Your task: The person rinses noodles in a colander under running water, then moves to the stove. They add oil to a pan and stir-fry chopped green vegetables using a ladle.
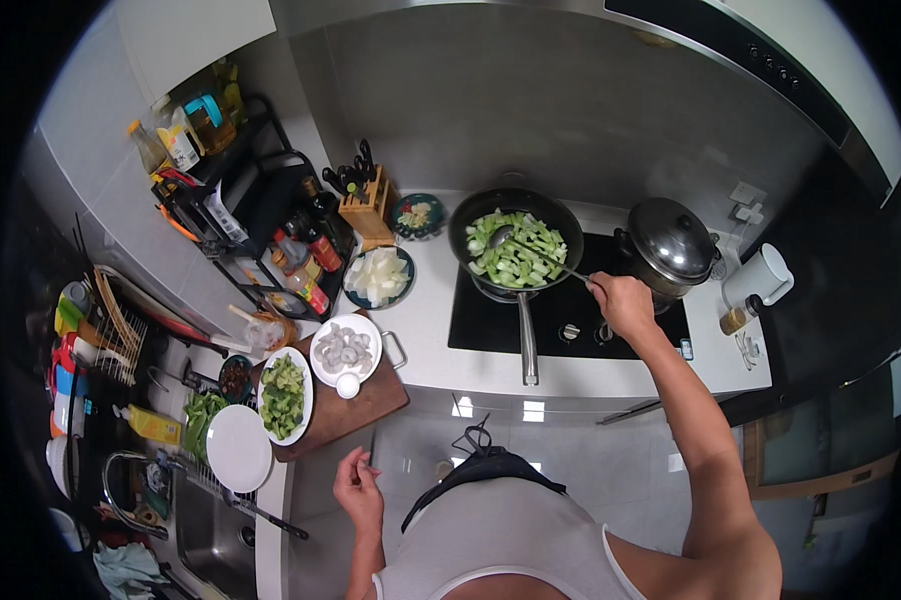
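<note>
My right hand [621,304] grips the handle of a metal ladle [501,237], whose bowl rests among chopped green vegetables [531,259] in a dark frying pan [527,196]. The pan sits over the left burner of a black glass cooktop [488,330], its steel handle pointing towards me. My left hand [359,484] hangs near my waist, holding nothing, its fingers loosely curled and apart. Left of it, a wooden cutting board [368,409] bears a white colander of peeled shrimp [345,349], a small white cup [348,385] and part of an oval plate of green vegetables [284,397].
A lidded steel pot [671,240] stands right of the pan. To the left are a plate of white slices [379,277], a bowl of chopped seasonings [418,216], a knife block [368,206] and a bottle rack [263,195]. A sink [214,540] and white plate [239,448] lie lower left.
</note>
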Demonstrator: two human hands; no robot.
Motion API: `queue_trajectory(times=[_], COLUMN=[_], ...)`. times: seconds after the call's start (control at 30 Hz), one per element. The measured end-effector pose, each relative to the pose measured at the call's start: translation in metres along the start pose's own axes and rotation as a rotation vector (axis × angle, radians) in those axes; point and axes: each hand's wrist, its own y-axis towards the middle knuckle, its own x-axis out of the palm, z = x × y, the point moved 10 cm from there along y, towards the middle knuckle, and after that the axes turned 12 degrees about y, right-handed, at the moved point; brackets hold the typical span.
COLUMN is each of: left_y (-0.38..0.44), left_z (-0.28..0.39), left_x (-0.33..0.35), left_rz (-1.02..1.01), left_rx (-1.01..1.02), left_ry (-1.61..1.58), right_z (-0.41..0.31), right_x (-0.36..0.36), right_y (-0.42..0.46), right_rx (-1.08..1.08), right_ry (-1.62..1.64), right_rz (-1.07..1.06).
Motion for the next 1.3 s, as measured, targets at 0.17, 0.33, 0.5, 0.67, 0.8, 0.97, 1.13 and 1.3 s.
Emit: queue_trajectory(times=[0.17,0.33,0.5,0.67,0.8,0.97,1.13,1.3], left_y=[0.000,0.005,0.005,0.004,0.011,0.018,0.019,0.010], left_z=[-0.005,0.002,-0.013,-0.012,-0.005,-0.001,0.000,-0.016], left_x=[0.008,0.008,-0.004,0.000,0.010,0.016,0.012,-0.004], left_rz=[-0.026,-0.016,0.017,-0.023,-0.030,-0.048,-0.036,0.019], left_rx=[-0.011,0.014,-0.039,-0.054,-0.030,-0.020,-0.019,-0.065], left_ry=[0.000,-0.013,-0.034,-0.009,-0.028,-0.036,-0.042,-0.045], right_z=[-0.010,-0.009,0.014,0.030,0.055,0.028,0.048,0.044], right_x=[0.002,0.004,-0.033,-0.029,0.006,0.061,0.067,0.002], right_y=[0.001,0.000,-0.013,-0.019,-0.029,-0.040,-0.022,-0.016], right_rx=[-0.048,-0.043,0.093,0.156,0.339,0.663,0.454,0.282], right_ry=[0.038,-0.034,0.042,0.230,0.654,1.005,0.649,0.602], right_rz=[0.048,-0.004,0.030,-0.093,-0.158,-0.368,-0.162,-0.143])
